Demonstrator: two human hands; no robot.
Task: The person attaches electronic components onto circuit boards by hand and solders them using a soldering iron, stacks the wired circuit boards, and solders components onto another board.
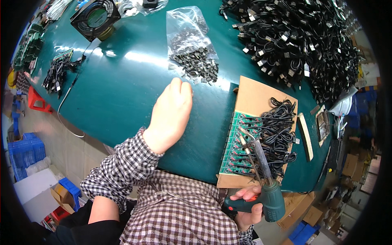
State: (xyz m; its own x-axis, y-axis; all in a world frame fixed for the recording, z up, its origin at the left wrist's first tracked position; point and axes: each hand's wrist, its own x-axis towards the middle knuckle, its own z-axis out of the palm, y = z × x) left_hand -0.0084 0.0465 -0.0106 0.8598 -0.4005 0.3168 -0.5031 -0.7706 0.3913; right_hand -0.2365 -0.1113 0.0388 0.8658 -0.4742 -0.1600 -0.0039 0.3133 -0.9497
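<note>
My right hand is closed round the handle of a green soldering gun. The gun's metal barrel points up and away, over a row of green circuit boards. Black cables run from these boards and lie bundled on their right. My left hand is over the table with its fingers pinched together. Something tiny shows at its fingertips, too small to name. Just beyond it lies a pile of small black pin connectors, spilling from a clear plastic bag.
A cardboard sheet lies under the boards. Heaped black cables cover the far right of the green table. A black fan stands far left, near another cable bundle. A pale strip lies right of the cardboard.
</note>
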